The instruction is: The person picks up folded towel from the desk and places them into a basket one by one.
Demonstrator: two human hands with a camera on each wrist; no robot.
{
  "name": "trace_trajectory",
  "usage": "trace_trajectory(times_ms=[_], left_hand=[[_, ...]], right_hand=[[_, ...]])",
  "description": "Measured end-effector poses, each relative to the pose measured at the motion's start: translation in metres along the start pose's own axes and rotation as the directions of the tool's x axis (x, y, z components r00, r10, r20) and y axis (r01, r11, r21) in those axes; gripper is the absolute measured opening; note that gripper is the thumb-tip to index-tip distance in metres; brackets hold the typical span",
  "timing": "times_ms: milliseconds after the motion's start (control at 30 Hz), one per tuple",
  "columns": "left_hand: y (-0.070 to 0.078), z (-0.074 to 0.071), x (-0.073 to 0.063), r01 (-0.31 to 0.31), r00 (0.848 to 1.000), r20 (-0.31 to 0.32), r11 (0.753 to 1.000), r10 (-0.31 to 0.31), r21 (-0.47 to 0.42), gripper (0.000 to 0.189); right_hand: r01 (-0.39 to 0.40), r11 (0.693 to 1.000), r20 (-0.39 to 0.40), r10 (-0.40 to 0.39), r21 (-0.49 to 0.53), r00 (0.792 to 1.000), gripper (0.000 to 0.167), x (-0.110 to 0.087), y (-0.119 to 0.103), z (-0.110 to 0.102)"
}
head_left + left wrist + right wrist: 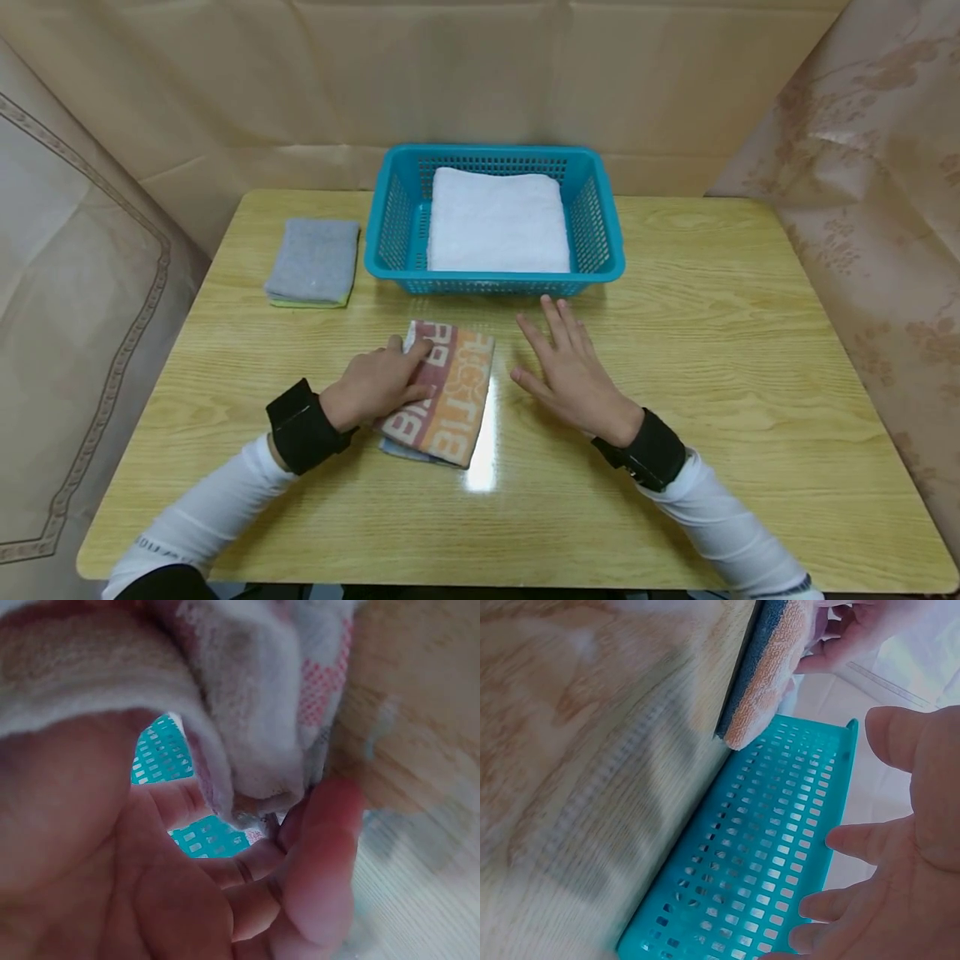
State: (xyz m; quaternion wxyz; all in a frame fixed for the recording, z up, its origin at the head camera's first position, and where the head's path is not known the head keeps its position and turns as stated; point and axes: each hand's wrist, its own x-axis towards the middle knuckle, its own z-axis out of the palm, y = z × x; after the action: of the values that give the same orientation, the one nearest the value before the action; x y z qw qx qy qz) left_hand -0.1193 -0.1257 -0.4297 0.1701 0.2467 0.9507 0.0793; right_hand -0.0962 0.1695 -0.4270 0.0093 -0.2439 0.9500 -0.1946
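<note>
A folded towel (pixel 452 392) with orange and mauve bands and pale lettering lies on the table in front of the basket. My left hand (pixel 378 382) grips its left edge, the thumb and forefinger over the top. In the left wrist view, the folded layers of the towel (pixel 247 712) sit between thumb and curled fingers. My right hand (pixel 573 371) hovers to the right of the towel, fingers spread, holding nothing. The right wrist view shows that hand (pixel 900 847) apart from both the towel (pixel 769 682) and the basket (pixel 757 840).
A blue-green plastic basket (pixel 495 277) stands at the back of the wooden table (pixel 712 333), with a folded white towel (pixel 498 221) inside. Left of it lies a folded grey cloth (pixel 315 260) with a yellow-green edge. Beige cloth (pixel 480 75) hangs behind the table.
</note>
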Motion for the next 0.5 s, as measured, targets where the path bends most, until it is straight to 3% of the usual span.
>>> trace_trajectory(times_ms=[500], left_hand=[[0.002,0.0012,0.0014,-0.022,1.0,-0.014,1.0,0.022,0.002,0.063]], right_hand=[[-0.012,1.0,0.013,0.011,0.014,1.0,0.073,-0.0007,-0.0014,0.0003]])
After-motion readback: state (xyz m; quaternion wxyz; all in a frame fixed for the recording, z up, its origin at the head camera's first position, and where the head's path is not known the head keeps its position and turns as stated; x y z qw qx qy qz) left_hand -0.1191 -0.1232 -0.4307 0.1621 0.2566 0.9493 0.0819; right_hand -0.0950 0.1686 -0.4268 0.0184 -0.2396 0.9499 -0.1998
